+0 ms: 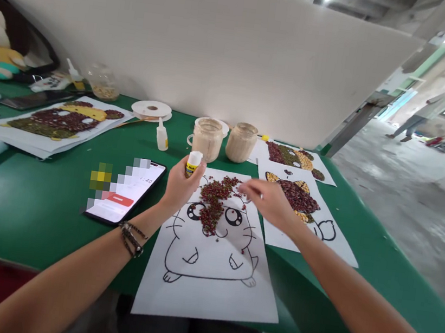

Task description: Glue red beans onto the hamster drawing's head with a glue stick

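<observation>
My left hand (181, 183) is closed around a glue stick (193, 164) with a white top and yellow label, held upright over the drawing's upper left. Beneath both hands lies a white sheet (205, 299) with a black outline of a hamster-like animal. Red and green beans (214, 203) form a patch over its forehead, running down between the eyes. My right hand (269, 200) is pinched just above the upper right of the sheet, beside the beans. Something small and pale shows at its fingers, too small to name.
A phone (126, 192) lies left of the sheet. Two jars (208, 141) and a glue bottle (162, 137) stand behind it. Bean-covered pictures lie right (300, 196) and left (65, 118). A white panel (206, 44) backs the green table (35, 218). A person (433, 109) stands far right.
</observation>
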A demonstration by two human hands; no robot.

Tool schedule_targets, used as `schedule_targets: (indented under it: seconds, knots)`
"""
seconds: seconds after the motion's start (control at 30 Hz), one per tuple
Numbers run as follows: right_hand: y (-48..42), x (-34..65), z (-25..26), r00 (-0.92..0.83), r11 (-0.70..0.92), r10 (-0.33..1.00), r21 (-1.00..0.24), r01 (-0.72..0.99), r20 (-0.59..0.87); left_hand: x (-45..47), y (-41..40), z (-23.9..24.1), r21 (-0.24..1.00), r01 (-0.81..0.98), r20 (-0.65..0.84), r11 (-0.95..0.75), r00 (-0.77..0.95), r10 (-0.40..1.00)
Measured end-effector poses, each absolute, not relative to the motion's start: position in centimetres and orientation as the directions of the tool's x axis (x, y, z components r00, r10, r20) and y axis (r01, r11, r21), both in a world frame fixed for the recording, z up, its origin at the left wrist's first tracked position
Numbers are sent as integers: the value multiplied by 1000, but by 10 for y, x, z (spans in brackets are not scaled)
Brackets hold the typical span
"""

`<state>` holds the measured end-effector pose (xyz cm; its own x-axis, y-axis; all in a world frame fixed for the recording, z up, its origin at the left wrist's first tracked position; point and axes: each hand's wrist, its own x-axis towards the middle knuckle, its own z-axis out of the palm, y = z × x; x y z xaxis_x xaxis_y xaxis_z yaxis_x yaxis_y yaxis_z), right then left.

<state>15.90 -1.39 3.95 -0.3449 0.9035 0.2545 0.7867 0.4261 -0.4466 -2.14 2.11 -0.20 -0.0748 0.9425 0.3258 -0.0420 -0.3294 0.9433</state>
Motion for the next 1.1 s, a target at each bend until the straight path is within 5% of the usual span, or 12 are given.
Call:
schedule_targets:
  seconds: [0.1, 0.23, 0.33, 0.47, 0.8, 1.1]
  knots:
    - [39, 142, 51, -353, 530, 824, -383, 757, 443, -22, 21, -1, 944, -51, 319, -325, -95, 943]
    - [99, 114, 49, -367, 516, 806, -248, 820, 465, -24, 24, -2, 940, -38, 333, -338, -100, 937]
    - [114, 101, 38, -353, 496, 828, -275, 824, 435, -28, 28, -3, 934, -44, 344, -354, -150, 927]
    - [92, 101, 21, -291, 458, 816, -251, 853, 499, -30, 33, -1, 924, -49, 361, -380, -223, 906]
    - [26, 129, 12, -481, 566, 558, 113, 817, 676, -30, 33, -1, 925, -42, 353, -378, -275, 894]
    - [21, 138, 20, -511, 571, 596, 121, 812, 619, -30, 32, -2, 928, -20, 355, -373, -267, 896]
